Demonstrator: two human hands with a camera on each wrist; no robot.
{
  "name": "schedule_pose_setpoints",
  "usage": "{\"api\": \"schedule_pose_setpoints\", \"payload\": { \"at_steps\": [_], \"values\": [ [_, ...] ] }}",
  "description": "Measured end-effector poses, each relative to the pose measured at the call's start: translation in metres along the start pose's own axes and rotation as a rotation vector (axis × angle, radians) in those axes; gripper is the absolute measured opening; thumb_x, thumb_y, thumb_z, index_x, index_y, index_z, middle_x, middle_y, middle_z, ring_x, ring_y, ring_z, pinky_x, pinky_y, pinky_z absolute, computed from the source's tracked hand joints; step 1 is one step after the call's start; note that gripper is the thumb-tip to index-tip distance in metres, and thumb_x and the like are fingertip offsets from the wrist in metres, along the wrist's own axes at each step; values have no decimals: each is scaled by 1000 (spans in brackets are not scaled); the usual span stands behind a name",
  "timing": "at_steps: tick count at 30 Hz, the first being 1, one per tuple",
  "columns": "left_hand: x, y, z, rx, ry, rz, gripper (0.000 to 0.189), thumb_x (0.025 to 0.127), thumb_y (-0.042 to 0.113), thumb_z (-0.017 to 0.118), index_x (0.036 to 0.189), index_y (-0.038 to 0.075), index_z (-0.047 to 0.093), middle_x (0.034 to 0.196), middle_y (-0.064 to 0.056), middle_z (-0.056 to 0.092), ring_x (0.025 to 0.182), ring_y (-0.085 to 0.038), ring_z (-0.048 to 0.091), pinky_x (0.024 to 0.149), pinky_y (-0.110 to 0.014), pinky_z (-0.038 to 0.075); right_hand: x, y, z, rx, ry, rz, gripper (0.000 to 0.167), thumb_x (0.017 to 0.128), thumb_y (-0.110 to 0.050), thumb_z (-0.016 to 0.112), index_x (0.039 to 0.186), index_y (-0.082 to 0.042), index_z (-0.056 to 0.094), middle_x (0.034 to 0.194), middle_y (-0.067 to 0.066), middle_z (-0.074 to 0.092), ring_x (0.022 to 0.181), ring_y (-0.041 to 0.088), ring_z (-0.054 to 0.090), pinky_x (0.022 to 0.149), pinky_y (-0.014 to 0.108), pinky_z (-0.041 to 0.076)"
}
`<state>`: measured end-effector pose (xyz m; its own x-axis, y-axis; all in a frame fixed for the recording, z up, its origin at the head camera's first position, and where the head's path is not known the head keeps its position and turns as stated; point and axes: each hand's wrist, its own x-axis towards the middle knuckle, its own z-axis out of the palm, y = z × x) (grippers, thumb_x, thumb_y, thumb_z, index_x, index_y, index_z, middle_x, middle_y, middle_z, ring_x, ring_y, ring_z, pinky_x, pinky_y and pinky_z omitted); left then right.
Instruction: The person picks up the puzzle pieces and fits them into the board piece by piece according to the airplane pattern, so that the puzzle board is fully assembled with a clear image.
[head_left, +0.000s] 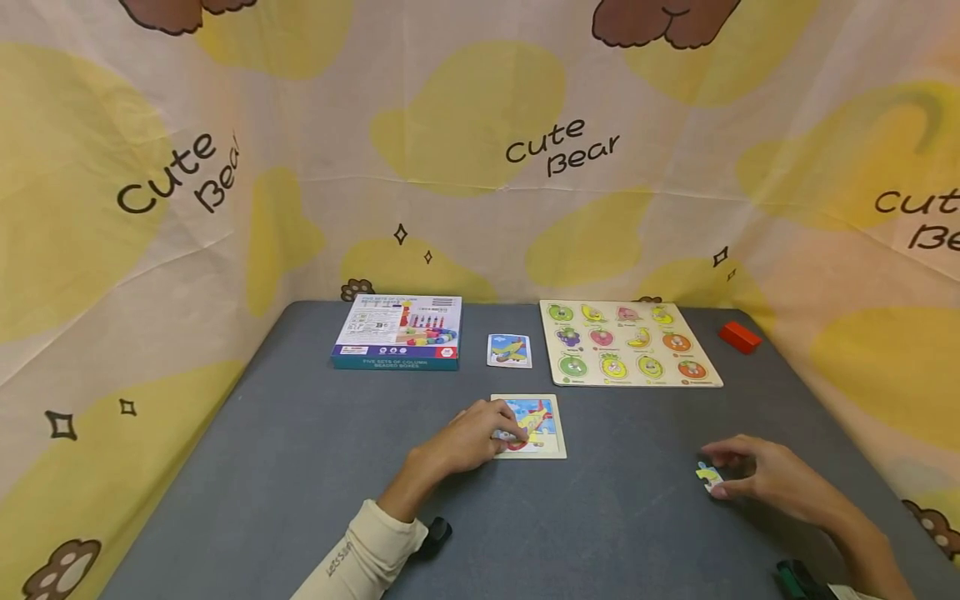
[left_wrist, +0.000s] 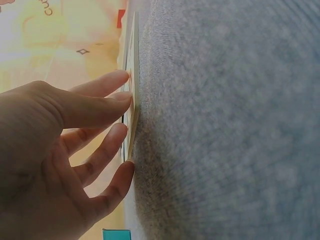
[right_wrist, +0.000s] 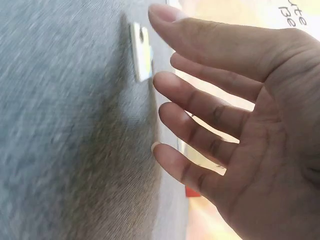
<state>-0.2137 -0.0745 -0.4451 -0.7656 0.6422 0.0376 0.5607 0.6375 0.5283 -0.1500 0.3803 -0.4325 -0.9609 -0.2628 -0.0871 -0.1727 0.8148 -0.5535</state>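
A small wooden tray puzzle (head_left: 553,446) with an airplane picture lies in the middle of the table. My left hand (head_left: 468,433) rests its fingertips on the left part of it, hiding that side of the picture. In the left wrist view the fingers of this hand (left_wrist: 75,130) are spread and gently bent against the puzzle's edge and face. At the right a loose jigsaw piece (head_left: 708,476), yellow and pale blue, lies on the table. My right hand (head_left: 780,479) is around it, thumb and fingers apart. The right wrist view shows the jigsaw piece (right_wrist: 141,52) beyond the fingertips, with a gap visible.
Behind the puzzle lies a card (head_left: 509,351) with an airplane picture. A boxed bead set (head_left: 397,332) stands at the back left. A fruit picture board (head_left: 630,343) lies at the back right, with a red block (head_left: 740,337) beside it. A printed cloth (head_left: 465,125) hangs behind the table.
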Motion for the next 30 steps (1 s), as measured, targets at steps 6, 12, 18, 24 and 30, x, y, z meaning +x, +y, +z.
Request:
{"api": "schedule_pose_setpoints", "payload": {
  "at_steps": [6, 12, 18, 24, 30],
  "values": [
    [0, 0, 0, -5, -1, -1, 27, 100, 7, 72, 120, 21, 83, 123, 2, 67, 114, -19, 54, 97, -42, 45, -5, 8, 0, 22, -14, -17, 43, 80, -20, 93, 115, -2, 77, 98, 0, 64, 84, -2, 55, 74, 23, 50],
    [0, 1, 0, -11, -7, -16, 28, 100, 6, 71, 120, 21, 83, 124, 2, 67, 115, -20, 54, 99, -44, 45, -7, 11, 3, 14, 28, -22, 29, 80, -18, 92, 103, -9, 77, 93, -4, 65, 81, -3, 55, 71, 24, 49],
    [-1, 2, 0, -15, -7, -22, 27, 100, 6, 71, 120, 21, 83, 124, 3, 67, 116, -20, 54, 99, -44, 45, -8, 12, 7, -3, 79, -55, 24, 80, -18, 92, 97, -11, 78, 88, -8, 64, 78, -5, 54, 68, 23, 47],
    [-1, 2, -1, -18, -5, -20, 27, 100, 6, 71, 120, 21, 83, 123, 3, 66, 115, -19, 54, 98, -44, 44, -10, 11, 11, -44, 122, -46, 21, 80, -23, 93, 93, -16, 78, 84, -14, 63, 75, -6, 53, 66, 23, 47],
    [-2, 4, -2, -21, 0, -23, 28, 100, 5, 71, 120, 20, 83, 123, 2, 66, 115, -20, 53, 98, -44, 44, -8, 6, 14, -70, 151, -47, 19, 80, -26, 93, 91, -19, 78, 82, -16, 62, 75, -5, 54, 67, 23, 46]
  ]
}}
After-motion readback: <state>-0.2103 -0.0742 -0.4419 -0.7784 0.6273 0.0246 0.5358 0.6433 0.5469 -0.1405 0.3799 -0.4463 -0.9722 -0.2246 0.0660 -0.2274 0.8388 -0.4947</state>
